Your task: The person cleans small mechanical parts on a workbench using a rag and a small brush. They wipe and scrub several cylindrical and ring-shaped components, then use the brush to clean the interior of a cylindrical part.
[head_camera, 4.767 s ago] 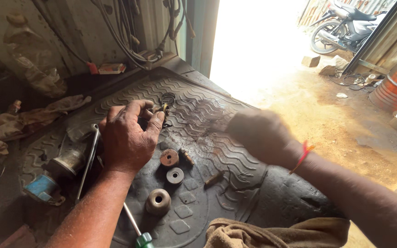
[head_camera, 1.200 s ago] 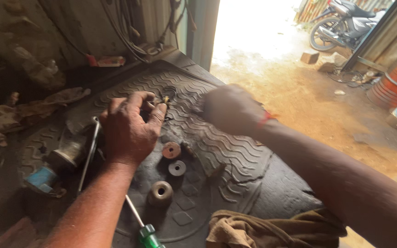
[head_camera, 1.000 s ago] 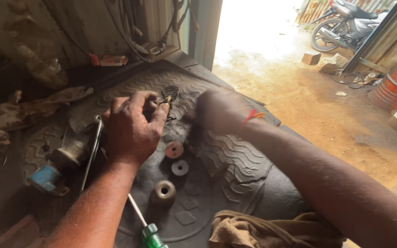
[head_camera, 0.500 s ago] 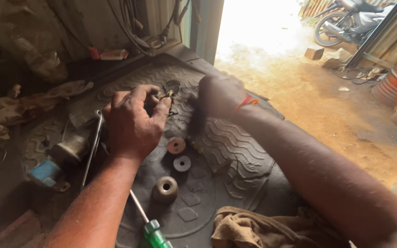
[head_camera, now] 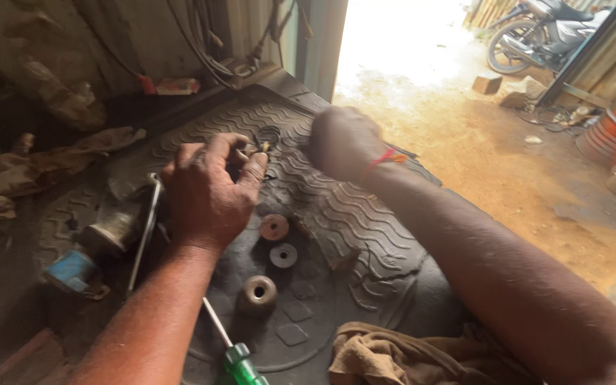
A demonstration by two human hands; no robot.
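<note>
the left hand [head_camera: 208, 192] is curled over the middle of a black rubber floor mat [head_camera: 365, 221] with a wavy tread, pinching a small brass-coloured part [head_camera: 257, 150] between thumb and fingertips; the part shows only as a glint at the fingertips, toward the far edge of the mat, just beside a dark ring [head_camera: 270, 135] lying on the tread. the right hand [head_camera: 342, 142] hovers near the same far edge, close to the right of the part, blurred and seen from the back; whether it is clenched or grasping anything cannot be told. a red thread [head_camera: 386, 158] circles its wrist.

just near the left hand's heel lie a reddish round disc [head_camera: 274, 227], a smaller grey washer-like disc [head_camera: 283, 255] and, nearer the mat's near edge, a domed bush with a centre hole [head_camera: 257, 294]. a green-handled screwdriver [head_camera: 233, 353] points up from the near edge. a bent metal rod [head_camera: 144, 232] runs along the left edge beside a dirty cylindrical part [head_camera: 112, 232] and a blue piece [head_camera: 73, 271]. a brown rag [head_camera: 401, 356] lies bunched at the near right corner. rags [head_camera: 30, 171] lie off the left edge, and a motorcycle [head_camera: 536, 36] stands outside in the sunlit yard.
</note>
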